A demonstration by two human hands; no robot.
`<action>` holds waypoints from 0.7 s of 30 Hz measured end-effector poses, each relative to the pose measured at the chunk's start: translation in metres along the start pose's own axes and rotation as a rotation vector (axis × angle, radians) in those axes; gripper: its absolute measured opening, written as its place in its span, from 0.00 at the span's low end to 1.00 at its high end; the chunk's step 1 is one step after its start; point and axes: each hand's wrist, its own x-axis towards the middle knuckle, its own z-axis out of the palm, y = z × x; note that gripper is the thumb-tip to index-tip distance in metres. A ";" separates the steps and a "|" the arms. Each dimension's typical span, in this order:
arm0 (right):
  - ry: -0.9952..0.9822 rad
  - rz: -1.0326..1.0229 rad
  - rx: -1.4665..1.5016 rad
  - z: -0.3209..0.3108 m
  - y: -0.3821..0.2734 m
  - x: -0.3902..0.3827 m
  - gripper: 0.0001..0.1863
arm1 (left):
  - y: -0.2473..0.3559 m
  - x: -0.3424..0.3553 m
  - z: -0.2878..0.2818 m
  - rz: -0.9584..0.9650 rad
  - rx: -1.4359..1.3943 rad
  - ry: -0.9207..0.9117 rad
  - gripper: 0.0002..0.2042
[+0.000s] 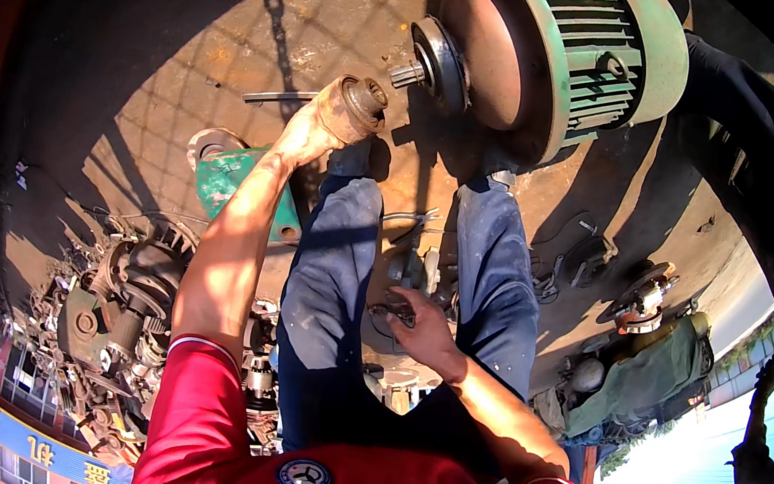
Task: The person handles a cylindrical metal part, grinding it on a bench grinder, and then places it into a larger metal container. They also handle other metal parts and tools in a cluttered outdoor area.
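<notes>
Relative to the finned green motor [588,61]: green metal housing [233,181] well to its left; left hand [306,136] nearer, clamped on a rusty cylindrical fitting [362,104], just left of the motor's splined shaft [407,75]; right hand [431,336] below the motor, grip cannot be determined.

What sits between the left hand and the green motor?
Head view: between left hand and motor sit the held metal sleeve, the shaft tip and a dark ring.
</notes>
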 end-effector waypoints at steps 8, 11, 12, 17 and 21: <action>-0.049 0.042 0.078 0.012 0.021 0.048 0.25 | 0.016 0.038 0.001 0.102 0.466 -0.008 0.34; -0.065 0.069 0.147 0.023 0.016 0.054 0.24 | 0.029 0.039 -0.007 0.106 0.730 0.031 0.37; -0.069 0.050 0.150 0.024 0.010 0.053 0.24 | 0.051 0.038 0.001 0.040 0.861 0.019 0.37; -0.166 -0.017 0.090 0.032 0.007 0.050 0.22 | 0.077 0.045 -0.007 -0.067 0.801 -0.162 0.31; -0.158 -0.050 0.043 0.026 0.010 0.052 0.22 | 0.097 0.044 0.007 -0.276 0.638 -0.295 0.26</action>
